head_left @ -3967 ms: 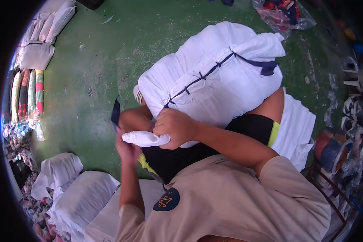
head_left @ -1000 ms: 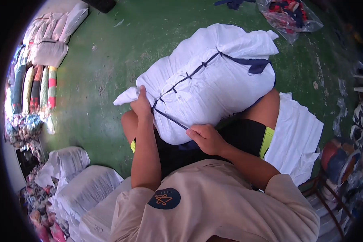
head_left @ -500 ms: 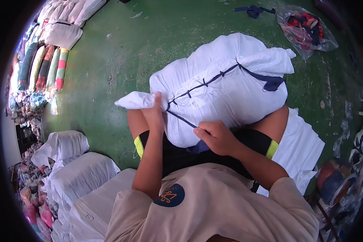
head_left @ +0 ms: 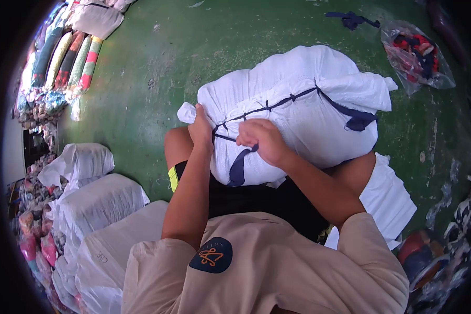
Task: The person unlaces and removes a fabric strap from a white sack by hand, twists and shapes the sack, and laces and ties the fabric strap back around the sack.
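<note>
Across the lap [head_left: 256, 203], head view: a stuffed white sack [head_left: 324, 133] lies aslant on the folded legs, its upper face crossed by a row of dark blue cord [head_left: 267, 108] knotted at intervals. Left hand [head_left: 200, 129] is at the sack's left end, thumb up, clenched around the bunched corner [head_left: 187, 112]; its other fingers are hidden behind the cloth. Right hand [head_left: 264, 141] rests over the front face, just below the knots, slightly blurred, fingers curled and apparently closed on the cord. Beneath them the loose tail [head_left: 237, 168] hangs down the sack front. Change: half a second ago the right fist held the cord stretched toward the lap; it is now higher, near the knots, and the length between corner and fist is shorter. The corner, earlier sticking out long, now shows only as a stub. Reading: the lapward pull seems finished, and with its tail free the left end looks not yet fastened. At the opposite end, another strip [head_left: 360, 121] lies loose on the sack, untouched.
</note>
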`<action>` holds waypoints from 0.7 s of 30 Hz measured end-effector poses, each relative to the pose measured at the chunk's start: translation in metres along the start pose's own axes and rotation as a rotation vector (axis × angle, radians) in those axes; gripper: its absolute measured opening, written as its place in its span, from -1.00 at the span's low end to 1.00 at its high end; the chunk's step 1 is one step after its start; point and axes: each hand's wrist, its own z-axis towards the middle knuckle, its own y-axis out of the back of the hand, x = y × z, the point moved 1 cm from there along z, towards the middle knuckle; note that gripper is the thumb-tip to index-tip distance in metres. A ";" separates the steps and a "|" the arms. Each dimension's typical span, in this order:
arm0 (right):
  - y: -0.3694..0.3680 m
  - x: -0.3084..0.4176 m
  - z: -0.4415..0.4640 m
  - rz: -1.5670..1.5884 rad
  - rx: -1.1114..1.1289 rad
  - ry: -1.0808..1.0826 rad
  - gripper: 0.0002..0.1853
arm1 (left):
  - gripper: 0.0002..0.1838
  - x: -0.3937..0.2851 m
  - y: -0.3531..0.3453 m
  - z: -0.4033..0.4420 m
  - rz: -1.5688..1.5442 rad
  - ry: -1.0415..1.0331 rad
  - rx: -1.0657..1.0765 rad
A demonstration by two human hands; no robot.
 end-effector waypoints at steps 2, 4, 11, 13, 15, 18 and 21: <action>-0.010 -0.004 -0.010 -0.128 -0.077 -0.015 -0.69 | -0.22 0.005 -0.003 0.007 0.160 -0.083 -0.012; -0.020 -0.004 -0.019 -0.255 -0.143 -0.037 -0.68 | -0.19 0.005 -0.001 0.013 0.321 -0.159 -0.029; -0.009 0.014 -0.028 -0.351 -0.067 0.080 -0.67 | -0.28 -0.029 -0.010 0.035 0.193 0.387 0.009; -0.007 0.018 -0.028 -0.395 -0.057 0.121 -0.67 | -0.34 0.013 -0.010 0.045 0.266 -0.023 -0.073; -0.005 0.023 -0.026 -0.419 -0.051 0.134 -0.66 | -0.38 0.024 -0.011 0.038 0.302 -0.228 -0.108; 0.002 0.024 -0.017 -0.339 -0.085 0.069 -0.65 | -0.47 0.020 -0.011 0.029 0.170 -0.329 -0.059; 0.012 0.026 -0.011 -0.147 -0.085 -0.080 -0.71 | -0.59 0.023 0.009 0.021 0.058 -0.424 0.071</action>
